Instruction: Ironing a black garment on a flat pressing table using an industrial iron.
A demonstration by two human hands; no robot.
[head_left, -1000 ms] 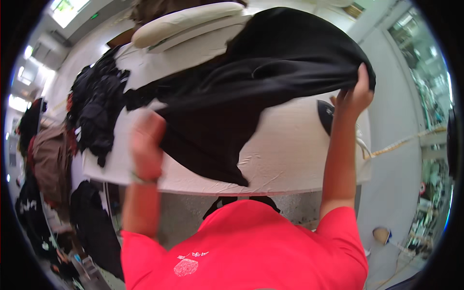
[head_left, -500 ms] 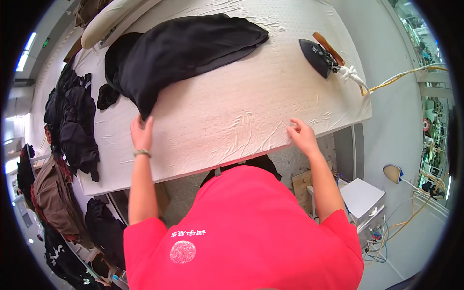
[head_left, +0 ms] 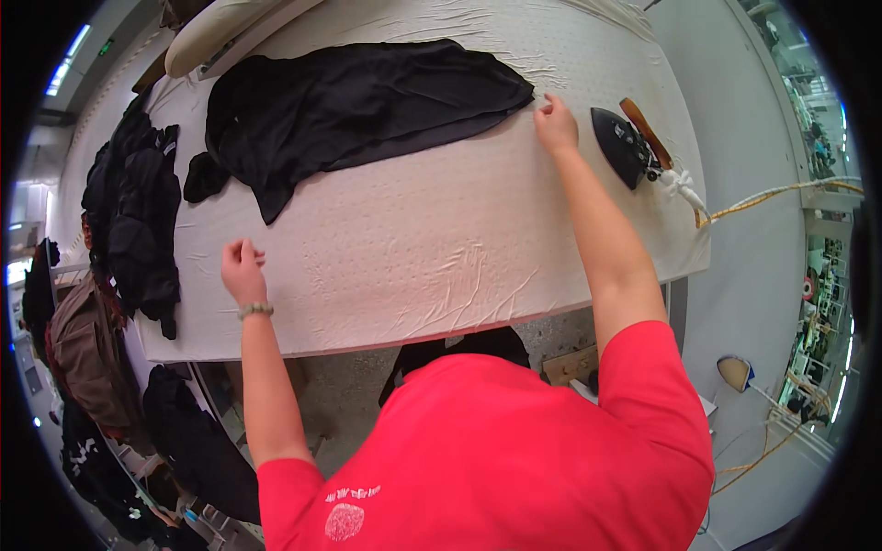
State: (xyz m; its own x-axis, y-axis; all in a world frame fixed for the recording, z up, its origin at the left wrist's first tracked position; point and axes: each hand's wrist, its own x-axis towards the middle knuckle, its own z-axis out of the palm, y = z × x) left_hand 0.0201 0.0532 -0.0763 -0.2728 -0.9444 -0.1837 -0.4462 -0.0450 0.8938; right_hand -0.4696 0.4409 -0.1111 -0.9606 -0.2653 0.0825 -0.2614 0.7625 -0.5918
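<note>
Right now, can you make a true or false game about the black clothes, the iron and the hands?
1. The black garment lies on the pale table. True.
2. The iron is right of the garment. True.
3. The iron's handle is blue. False: it is brown.
4. The right hand is near the garment's right end. True.
5. The left hand holds the iron. False: it is empty.

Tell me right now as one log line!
black garment: on white table | left hand: empty | right hand: near garment's right end | iron: table's right side
</note>
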